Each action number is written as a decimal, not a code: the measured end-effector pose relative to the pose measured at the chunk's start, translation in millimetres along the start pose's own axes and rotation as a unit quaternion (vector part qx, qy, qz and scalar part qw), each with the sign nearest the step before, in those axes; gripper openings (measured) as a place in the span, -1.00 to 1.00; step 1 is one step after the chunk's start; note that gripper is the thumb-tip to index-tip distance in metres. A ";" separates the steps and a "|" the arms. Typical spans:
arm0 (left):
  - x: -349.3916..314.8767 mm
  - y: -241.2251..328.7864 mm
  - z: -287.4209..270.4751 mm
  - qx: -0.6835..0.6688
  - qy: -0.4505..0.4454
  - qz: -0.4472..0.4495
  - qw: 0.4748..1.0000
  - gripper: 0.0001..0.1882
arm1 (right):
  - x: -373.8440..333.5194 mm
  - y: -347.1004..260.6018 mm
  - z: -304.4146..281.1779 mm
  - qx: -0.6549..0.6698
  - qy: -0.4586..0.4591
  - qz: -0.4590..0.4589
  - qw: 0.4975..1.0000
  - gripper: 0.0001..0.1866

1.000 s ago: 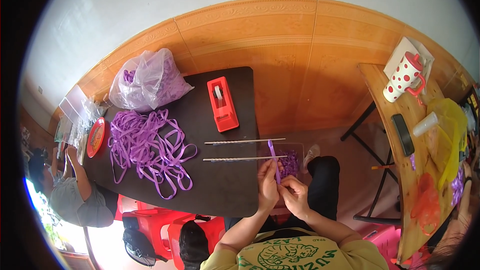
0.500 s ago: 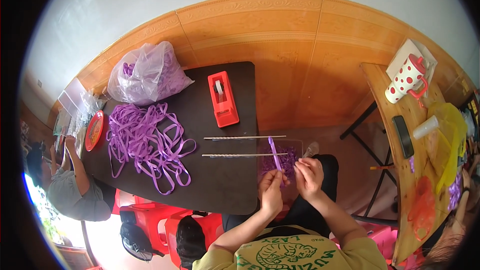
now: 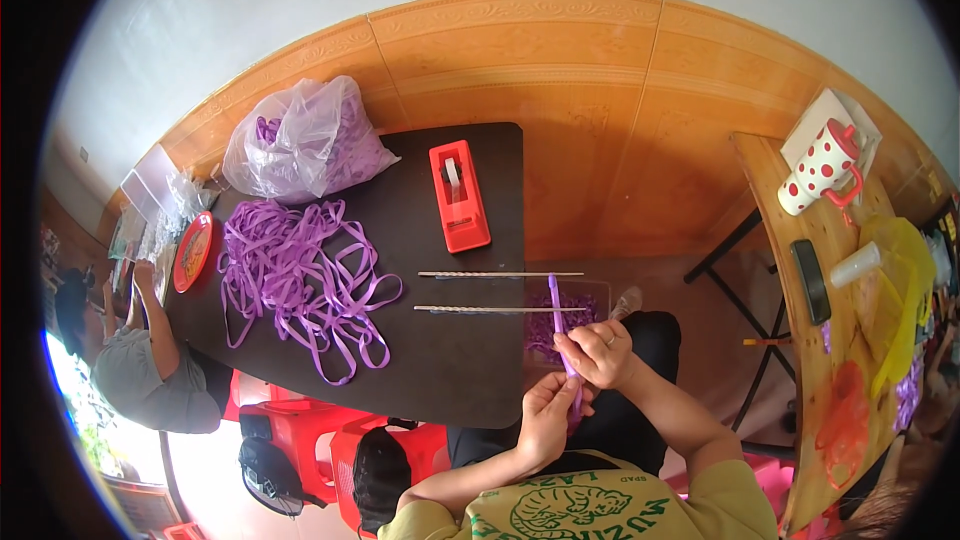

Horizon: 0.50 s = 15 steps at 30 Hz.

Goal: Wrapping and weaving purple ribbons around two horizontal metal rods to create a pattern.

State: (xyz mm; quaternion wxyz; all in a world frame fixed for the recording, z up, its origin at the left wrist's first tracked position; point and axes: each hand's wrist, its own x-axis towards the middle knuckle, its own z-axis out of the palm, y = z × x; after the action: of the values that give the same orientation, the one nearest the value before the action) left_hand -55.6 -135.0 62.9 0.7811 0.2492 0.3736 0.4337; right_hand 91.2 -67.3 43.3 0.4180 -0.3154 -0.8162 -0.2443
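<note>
Two thin metal rods, the far rod (image 3: 470,274) and the near rod (image 3: 460,309), lie side by side and jut past the table's right edge. A strip of purple ribbon (image 3: 556,312) runs from their projecting ends down to my hands. Closed around the ribbon, my right hand (image 3: 604,354) sits just below the near rod and wears a ring. Lower and to the left, my left hand (image 3: 546,420) pinches the ribbon's lower part. Underneath, a clear bin (image 3: 607,292) of purple ribbon pieces is partly hidden by rods and hands. A tangled heap of purple ribbon (image 3: 300,270) lies on the table.
On the dark table (image 3: 440,370) are a red tape dispenser (image 3: 461,198), a plastic bag (image 3: 305,140) of purple ribbon and a red plate (image 3: 194,252). A wooden table (image 3: 780,180) at right bears a dotted tumbler (image 3: 820,168) and a phone (image 3: 810,281). Another person (image 3: 155,380) sits at left.
My right hand has moved left and up onto the ribbon and closed around it. My left hand has slid a little lower. The whole view has shifted slightly.
</note>
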 end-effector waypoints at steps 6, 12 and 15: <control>-16.3 11.1 -5.3 0.002 -0.046 -0.028 0.999 -0.77 | 11.0 -3.6 -7.6 0.002 -0.016 -0.030 0.999 -0.72; -37.0 77.9 9.0 0.040 -0.126 -0.064 0.989 -0.72 | 32.6 -3.3 -13.9 0.062 -0.031 0.022 0.997 -0.67; -29.8 121.5 10.7 0.156 -0.168 -0.021 0.973 -0.73 | 58.4 7.4 -21.2 0.201 -0.052 0.108 0.972 -0.76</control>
State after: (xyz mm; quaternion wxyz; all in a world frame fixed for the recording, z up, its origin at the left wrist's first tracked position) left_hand -117.0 -100.7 167.0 0.7931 0.4296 0.3051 0.3054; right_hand 81.3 -58.1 104.3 0.4535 -0.3237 -0.8303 -0.0114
